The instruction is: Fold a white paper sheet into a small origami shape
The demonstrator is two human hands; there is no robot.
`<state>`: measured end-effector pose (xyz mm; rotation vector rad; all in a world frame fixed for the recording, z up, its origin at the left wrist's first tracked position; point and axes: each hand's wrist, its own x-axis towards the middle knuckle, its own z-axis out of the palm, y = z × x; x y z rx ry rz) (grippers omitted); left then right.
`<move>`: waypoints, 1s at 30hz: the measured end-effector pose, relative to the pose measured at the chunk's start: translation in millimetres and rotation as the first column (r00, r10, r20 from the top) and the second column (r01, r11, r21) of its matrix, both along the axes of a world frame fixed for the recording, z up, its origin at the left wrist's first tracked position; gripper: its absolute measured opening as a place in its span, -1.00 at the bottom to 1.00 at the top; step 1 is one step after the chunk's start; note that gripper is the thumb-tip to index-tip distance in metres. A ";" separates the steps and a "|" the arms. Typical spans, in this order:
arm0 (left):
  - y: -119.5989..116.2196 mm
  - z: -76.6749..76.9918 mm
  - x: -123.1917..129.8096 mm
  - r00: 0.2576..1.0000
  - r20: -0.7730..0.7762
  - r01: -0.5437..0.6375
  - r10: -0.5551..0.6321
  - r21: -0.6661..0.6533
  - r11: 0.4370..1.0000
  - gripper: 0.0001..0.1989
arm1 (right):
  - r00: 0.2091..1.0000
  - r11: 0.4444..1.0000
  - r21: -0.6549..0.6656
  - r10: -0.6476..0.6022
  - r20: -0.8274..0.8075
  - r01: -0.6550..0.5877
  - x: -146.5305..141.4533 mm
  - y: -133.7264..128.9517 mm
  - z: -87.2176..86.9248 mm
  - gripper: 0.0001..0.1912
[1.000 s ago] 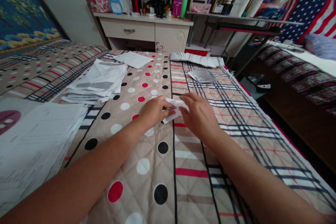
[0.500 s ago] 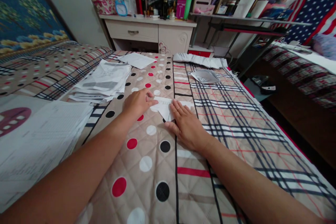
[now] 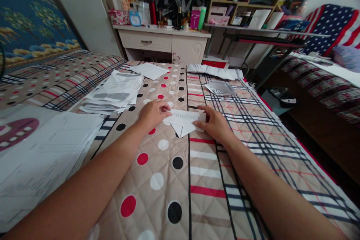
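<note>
Here's the folded paper (image 3: 184,117), stretched between both hands, over the quilted bedspread (image 3: 152,210)! The left hand (image 3: 152,115) pinches one end; the right hand (image 3: 216,123) grips the other, thumb on top. Folding looks partway: there's a straight strip, with a pointed flap below it. The paper stack (image 3: 115,90) and printed sheets (image 3: 59,146) lie flat, unworked as far as I can tell. That far white bundle (image 3: 215,72)? Can't say whether it's finished pieces.

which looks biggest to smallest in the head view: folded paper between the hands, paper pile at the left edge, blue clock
1. Left-edge paper pile
2. Folded paper
3. Blue clock
Apparent size only: the pile is nearer the camera, the clock much farther.
</note>
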<state>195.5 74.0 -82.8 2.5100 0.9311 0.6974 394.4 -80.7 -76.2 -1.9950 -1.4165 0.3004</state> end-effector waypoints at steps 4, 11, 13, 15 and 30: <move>-21.5 12.1 9.5 0.985 -0.155 0.102 -0.075 0.169 0.980 -0.88 | 0.980 0.997 0.043 0.073 -0.183 -0.066 2.4 2.1 0.3 -0.44; -67.4 35.5 19.9 0.927 -0.309 0.300 -0.210 0.279 0.912 -0.51 | 0.764 0.988 0.120 0.002 -0.645 0.099 -1.4 2.6 4.4 -0.45; -78.9 39.2 21.7 0.923 -0.335 0.290 -0.189 0.283 0.914 -0.37 | 0.697 0.981 0.113 -0.029 -0.717 0.157 -6.8 1.2 11.3 -0.47; -87.6 41.2 23.6 0.920 -0.363 0.259 -0.147 0.282 0.924 -0.41 | 0.645 0.975 0.119 -0.030 -0.763 0.186 -14.1 -0.9 21.6 -0.48; -75.6 28.5 36.1 0.736 0.569 0.329 0.368 -0.775 0.540 -0.63 | 0.643 0.951 0.231 0.047 -0.765 0.205 -27.4 -1.7 26.5 -0.38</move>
